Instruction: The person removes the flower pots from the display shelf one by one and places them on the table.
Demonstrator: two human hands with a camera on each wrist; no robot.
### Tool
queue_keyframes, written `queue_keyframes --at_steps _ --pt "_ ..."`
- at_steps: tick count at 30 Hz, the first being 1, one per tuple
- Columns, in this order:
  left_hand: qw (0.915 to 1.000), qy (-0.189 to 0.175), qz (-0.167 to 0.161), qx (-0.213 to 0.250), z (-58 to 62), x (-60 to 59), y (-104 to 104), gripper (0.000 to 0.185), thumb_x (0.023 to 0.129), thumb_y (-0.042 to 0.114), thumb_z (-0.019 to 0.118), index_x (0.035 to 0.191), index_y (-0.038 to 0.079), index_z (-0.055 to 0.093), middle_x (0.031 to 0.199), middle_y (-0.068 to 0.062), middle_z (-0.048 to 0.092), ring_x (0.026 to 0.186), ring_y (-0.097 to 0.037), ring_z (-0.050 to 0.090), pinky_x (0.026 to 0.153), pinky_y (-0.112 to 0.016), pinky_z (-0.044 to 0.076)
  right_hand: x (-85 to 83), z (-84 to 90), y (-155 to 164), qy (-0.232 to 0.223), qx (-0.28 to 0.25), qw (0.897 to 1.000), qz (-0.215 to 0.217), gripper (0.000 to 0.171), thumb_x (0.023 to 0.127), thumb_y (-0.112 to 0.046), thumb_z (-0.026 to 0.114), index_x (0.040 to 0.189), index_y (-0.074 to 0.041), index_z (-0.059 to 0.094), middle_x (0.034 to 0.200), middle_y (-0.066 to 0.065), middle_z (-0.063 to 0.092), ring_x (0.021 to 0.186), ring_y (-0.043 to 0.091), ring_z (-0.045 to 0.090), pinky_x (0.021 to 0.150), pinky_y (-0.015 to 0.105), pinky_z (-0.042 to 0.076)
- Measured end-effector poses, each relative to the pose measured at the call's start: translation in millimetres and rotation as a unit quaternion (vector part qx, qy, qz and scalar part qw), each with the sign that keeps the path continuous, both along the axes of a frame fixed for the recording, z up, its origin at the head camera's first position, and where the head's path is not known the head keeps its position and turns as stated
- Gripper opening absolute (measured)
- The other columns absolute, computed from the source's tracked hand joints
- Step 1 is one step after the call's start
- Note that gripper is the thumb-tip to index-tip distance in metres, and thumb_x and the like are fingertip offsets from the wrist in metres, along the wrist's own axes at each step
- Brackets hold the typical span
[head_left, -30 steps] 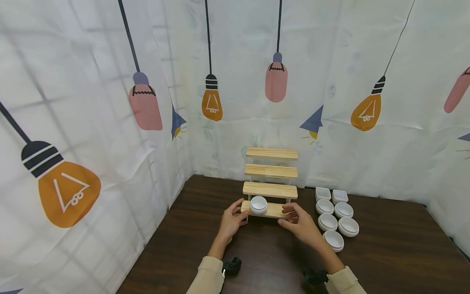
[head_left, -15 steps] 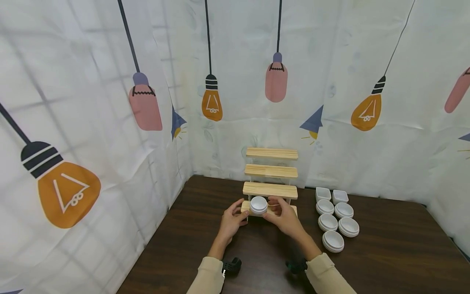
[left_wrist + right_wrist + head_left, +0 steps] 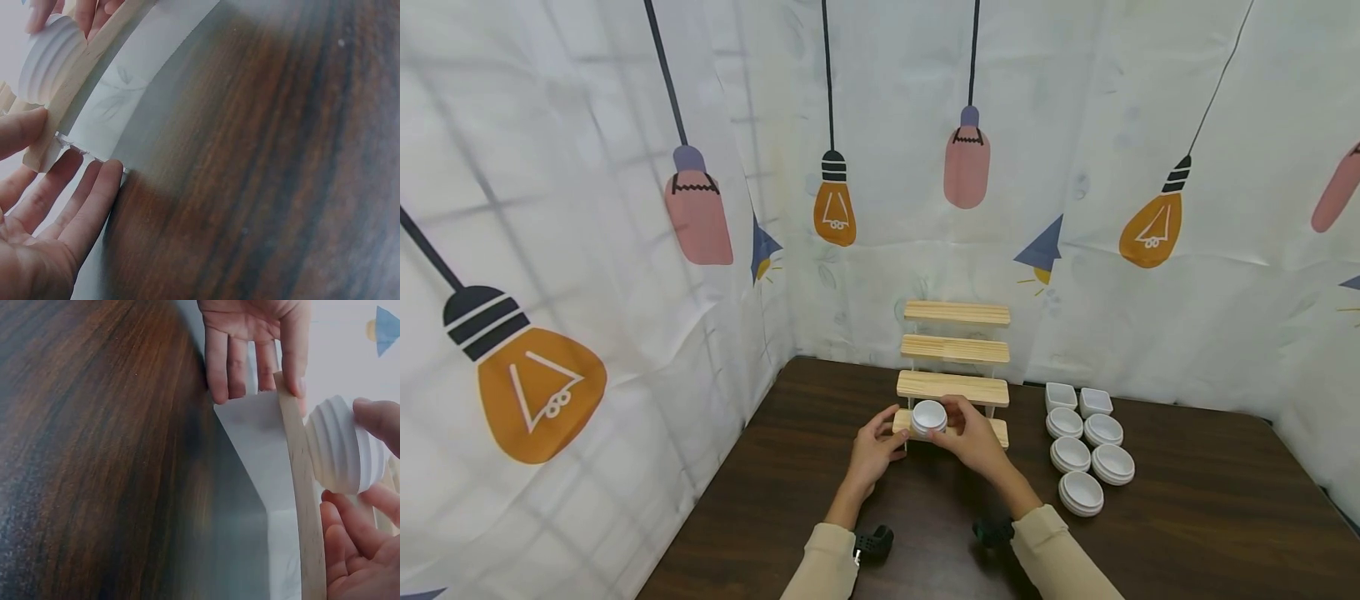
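Both my arms are in long cream-beige sleeves, left sleeve [image 3: 823,567] and right sleeve [image 3: 1060,558], soft plain fabric with no print, ending at the wrists. Strapped under each wrist there's a small black camera unit, chunky and boxy: the left wrist camera [image 3: 872,543] and the right wrist camera [image 3: 994,532]. My left hand [image 3: 874,454] and right hand [image 3: 973,433] are bare, no gloves, rings or watch.
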State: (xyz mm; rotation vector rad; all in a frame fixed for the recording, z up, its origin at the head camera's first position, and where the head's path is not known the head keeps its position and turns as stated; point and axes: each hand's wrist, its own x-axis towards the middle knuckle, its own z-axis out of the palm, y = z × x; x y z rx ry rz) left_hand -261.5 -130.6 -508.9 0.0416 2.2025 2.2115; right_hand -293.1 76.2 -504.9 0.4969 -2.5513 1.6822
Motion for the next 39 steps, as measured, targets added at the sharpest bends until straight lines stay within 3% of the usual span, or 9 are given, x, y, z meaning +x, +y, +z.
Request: queue_keyframes --at_steps 10,23,31,39 --pt "1.0 0.004 -0.003 -0.004 0.3 0.1 0.2 0.055 0.1 0.006 0.066 0.151 0.002 0.047 0.129 -0.025 0.066 0.108 -0.032 0.071 0.089 -0.049 0.063 -4.7 0.0 -2.7 -0.003 0.02 1.0 0.003 0.058 0.085 -0.024 0.086 0.136 -0.014 0.061 0.118 0.006 0.069 0.098 0.014 0.065 0.086 0.035 0.057" --pt "1.0 0.007 -0.002 -0.005 -0.9 -1.0 0.4 0.053 0.1 0.006 0.066 0.15 0.003 0.049 0.129 -0.025 0.066 0.111 -0.036 0.07 0.088 -0.049 0.064 -3.6 1.4 -1.4 -0.002 0.031 1.0 0.003 0.056 0.086 -0.026 0.085 0.136 -0.014 0.061 0.118 0.004 0.07 0.101 0.015 0.065 0.089 0.039 0.058" --pt "1.0 0.003 0.0 -0.007 -0.3 -0.5 0.4 0.053 0.099 0.006 0.066 0.15 0.004 0.05 0.128 -0.024 0.067 0.107 -0.03 0.071 0.088 -0.048 0.064 -2.7 1.0 -1.4 -0.001 0.028 1.0 0.004 0.059 0.086 -0.026 0.085 0.138 -0.013 0.06 0.121 0.005 0.07 0.102 0.016 0.066 0.09 0.04 0.059" --pt "1.0 0.003 -0.001 -0.001 -0.4 -0.5 0.0 0.054 0.099 0.006 0.067 0.15 0.004 0.05 0.127 -0.025 0.067 0.113 -0.042 0.068 0.087 -0.046 0.065 -2.1 -0.1 -1.4 0.001 0.027 1.0 0.006 0.062 0.087 -0.027 0.084 0.141 -0.009 0.059 0.121 0.005 0.07 0.102 0.016 0.066 0.09 0.041 0.059"
